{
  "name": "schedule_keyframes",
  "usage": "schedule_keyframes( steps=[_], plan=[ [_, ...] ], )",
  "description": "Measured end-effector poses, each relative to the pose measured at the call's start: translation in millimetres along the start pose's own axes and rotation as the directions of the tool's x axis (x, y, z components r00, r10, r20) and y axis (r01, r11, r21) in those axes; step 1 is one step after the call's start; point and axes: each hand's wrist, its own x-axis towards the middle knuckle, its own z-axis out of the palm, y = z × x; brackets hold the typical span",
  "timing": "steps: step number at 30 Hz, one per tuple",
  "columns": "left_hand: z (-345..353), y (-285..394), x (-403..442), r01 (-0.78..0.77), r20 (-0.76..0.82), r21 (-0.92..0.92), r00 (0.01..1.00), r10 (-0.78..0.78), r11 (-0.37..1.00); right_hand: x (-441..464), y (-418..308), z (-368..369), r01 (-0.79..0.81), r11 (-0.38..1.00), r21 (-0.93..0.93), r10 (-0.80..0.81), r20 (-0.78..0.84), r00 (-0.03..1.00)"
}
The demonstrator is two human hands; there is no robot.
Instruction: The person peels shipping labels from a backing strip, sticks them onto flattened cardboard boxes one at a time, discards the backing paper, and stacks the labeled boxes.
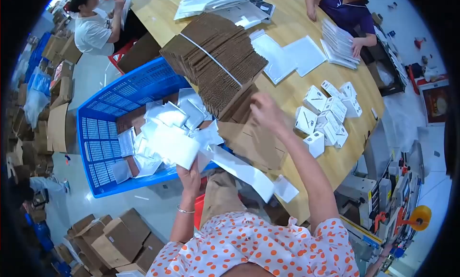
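My left hand (190, 177) is closed round the lower edge of a flat white packet (179, 150), holding it over the blue crate (96, 187). Beneath and beside it, many similar white packets (148, 159) lie heaped in the crate. My right hand (266, 112) is half curled, fingers a little apart, at the near end of a strapped stack of folded brown cardboard (211, 56). No object shows in its fingers; whether the fingertips touch the cardboard is unclear. Below that hand, flat brown cardboard (258, 145) lies on the table (352, 169).
Small white boxes (326, 109) stand on the table's right side. A white strip (242, 171) hangs by the crate. Across the table, one person (347, 13) handles white envelopes (338, 45); another (93, 25) sits left. Cartons (122, 241) cover the floor; a machine (383, 195) stands right.
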Motion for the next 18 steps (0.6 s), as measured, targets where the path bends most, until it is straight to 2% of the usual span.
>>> schedule_keyframes(
  steps=[1,5,6,10,11,15,17,18],
  plan=[
    [2,0,6,0.003,-0.007,-0.002,1.000,-0.004,1.000,10,-11,-4,0.005,1.000,-0.001,-0.005,0.007,1.000],
    [5,2,46,-0.217,-0.169,0.102,0.958,0.232,0.971,78,-54,-11,0.079,0.994,-0.072,-0.090,-0.165,0.982],
    [3,5,52,-0.223,-0.183,0.109,0.953,0.240,0.969,89,-56,-2,0.094,0.994,-0.064,-0.103,-0.165,0.981],
    [3,13,76,-0.107,-0.292,-0.050,0.953,0.088,0.993,130,-64,32,-0.035,0.936,-0.351,0.038,0.000,0.999],
    [3,14,84,-0.109,-0.309,-0.053,0.947,0.088,0.993,140,-62,35,-0.017,0.936,-0.352,0.021,0.008,1.000],
    [-2,16,118,0.062,-0.235,0.047,0.971,-0.049,0.997,171,-60,38,-0.069,0.966,-0.247,0.138,0.270,0.953],
    [13,26,145,0.009,-0.232,-0.061,0.972,-0.023,0.998,184,-46,30,-0.010,0.994,-0.110,0.044,0.317,0.947],
    [20,27,158,0.020,-0.237,-0.070,0.971,-0.036,0.997,194,-33,22,-0.007,0.993,-0.119,0.046,0.329,0.943]
  ],
)
